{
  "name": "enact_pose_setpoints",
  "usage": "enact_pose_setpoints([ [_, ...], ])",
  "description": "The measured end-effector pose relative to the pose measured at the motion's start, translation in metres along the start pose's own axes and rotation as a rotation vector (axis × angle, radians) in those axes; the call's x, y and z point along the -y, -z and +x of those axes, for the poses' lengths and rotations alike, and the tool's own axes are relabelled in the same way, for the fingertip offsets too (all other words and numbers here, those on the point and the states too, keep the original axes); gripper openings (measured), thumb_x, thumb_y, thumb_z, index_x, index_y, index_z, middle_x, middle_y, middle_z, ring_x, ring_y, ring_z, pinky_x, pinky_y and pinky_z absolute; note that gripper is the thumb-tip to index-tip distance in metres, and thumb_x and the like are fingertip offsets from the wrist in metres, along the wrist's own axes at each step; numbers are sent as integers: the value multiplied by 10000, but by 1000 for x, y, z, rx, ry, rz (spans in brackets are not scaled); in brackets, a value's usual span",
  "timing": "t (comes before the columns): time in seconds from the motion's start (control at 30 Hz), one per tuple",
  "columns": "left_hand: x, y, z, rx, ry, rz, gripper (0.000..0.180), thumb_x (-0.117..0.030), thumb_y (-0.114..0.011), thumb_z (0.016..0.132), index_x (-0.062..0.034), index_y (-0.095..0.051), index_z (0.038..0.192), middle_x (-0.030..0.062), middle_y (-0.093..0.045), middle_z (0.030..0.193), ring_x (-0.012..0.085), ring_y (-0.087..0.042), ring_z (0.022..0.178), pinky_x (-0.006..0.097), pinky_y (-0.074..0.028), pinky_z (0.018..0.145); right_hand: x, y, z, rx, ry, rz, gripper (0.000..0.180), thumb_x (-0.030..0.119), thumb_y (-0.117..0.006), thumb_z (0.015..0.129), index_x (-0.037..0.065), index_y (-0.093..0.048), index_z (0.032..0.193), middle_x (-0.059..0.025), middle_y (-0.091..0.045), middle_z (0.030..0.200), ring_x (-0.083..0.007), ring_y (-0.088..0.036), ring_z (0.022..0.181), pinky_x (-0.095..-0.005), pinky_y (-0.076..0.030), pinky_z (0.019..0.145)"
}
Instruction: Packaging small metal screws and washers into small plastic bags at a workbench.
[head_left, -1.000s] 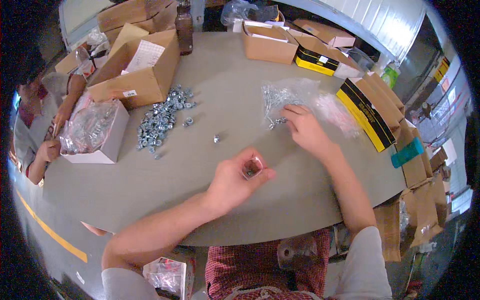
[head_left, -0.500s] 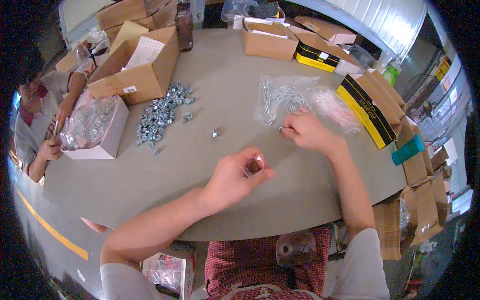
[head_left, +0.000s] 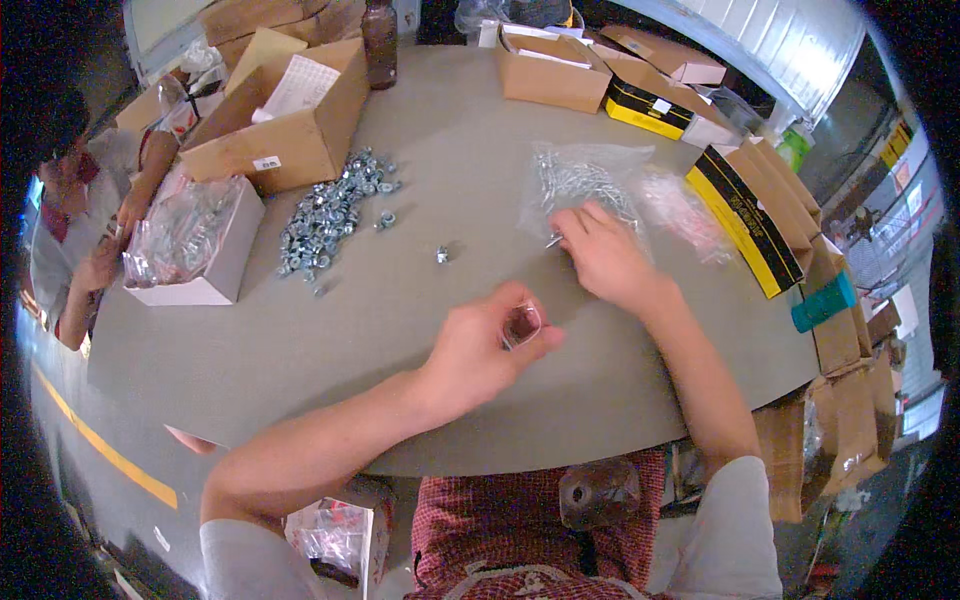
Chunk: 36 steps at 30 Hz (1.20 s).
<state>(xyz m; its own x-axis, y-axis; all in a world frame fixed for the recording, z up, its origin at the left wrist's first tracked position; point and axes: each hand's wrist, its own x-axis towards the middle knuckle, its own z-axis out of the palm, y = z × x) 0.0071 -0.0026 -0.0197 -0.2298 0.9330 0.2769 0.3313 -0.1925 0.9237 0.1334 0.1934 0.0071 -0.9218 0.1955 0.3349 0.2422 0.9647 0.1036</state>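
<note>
1. Left hand (head_left: 475, 345) curls around a small clear bag (head_left: 522, 322), thumb and forefinger ringing its open mouth above the table (head_left: 620, 400), near the front edge.
2. Right hand (head_left: 605, 255) has its fingertips pressed together on a screw (head_left: 553, 240), its bright end poking out leftward, just in front of the larger bag of screws (head_left: 580, 175).
3. Small bag: probably feather-light, limp and slick; likely to fold shut if the ring of fingers slackens. Best held by the rim, walls kept apart.
4. Screw: likely light for its size, hard, smooth, not fragile. Best pinched mid-shank (short pieces like this roll easily between fingertips).
5. Lone nut (head_left: 442, 255) lies apart from the nut pile (head_left: 335, 215); stiff and small, so a grip across its sides should serve.
6. Hard to make out: what the small bag contains, its inside showing only dark; its lower part is hidden by the palm.
7. Right fingers cover most of the screw; whether they hold one piece or more, cannot tell. Film glare blurs the pinkish bag's (head_left: 690, 215) contents.
</note>
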Motion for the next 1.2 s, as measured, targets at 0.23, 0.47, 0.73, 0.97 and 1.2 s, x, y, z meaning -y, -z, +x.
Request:
enact_pose_setpoints([
  [0.23,-1,1,0,27,-15,-2,211,-167,-764,888,-57,-584,889,-19,-582,751,56,-515,701,253,-460,636,19,-8,-1,-90,121,-331,318,148,-554,841,36,-573,1138,-127,-651,950,-289,-604,1008,-413,-487,912],
  [0.47,0,1,1,93,19,19,196,-165,-753,898,-55,-590,895,-15,-611,778,50,-542,723,252,-473,640,28,-13,2,-1,24,-324,341,130,-540,849,35,-562,1176,-133,-650,961,-288,-607,1000,-405,-475,912],
  [0.73,6,5,7,38,80,-63,203,-162,-771,877,-43,-606,867,10,-655,764,60,-588,731,264,-495,656,18,-5,-10,-193,-286,689,388,25,-715,773,60,-575,1134,-150,-636,1037,-340,-602,1041,-413,-487,903],
  [0.97,-1,8,7,22,154,-42,257,-202,-790,832,-15,-635,918,82,-647,730,146,-599,652,328,-512,642,60,33,-16,-399,42,787,182,137,-734,840,72,-670,998,-97,-623,1056,-268,-584,1105,-414,-444,999],
  [1.2,-1,13,8,11,31,-108,235,-152,-778,823,-12,-614,917,77,-638,765,140,-578,694,323,-503,665,58,54,-8,-264,176,745,111,120,-677,853,90,-683,960,-120,-631,1226,-328,-556,1198,-442,-409,1055],
])
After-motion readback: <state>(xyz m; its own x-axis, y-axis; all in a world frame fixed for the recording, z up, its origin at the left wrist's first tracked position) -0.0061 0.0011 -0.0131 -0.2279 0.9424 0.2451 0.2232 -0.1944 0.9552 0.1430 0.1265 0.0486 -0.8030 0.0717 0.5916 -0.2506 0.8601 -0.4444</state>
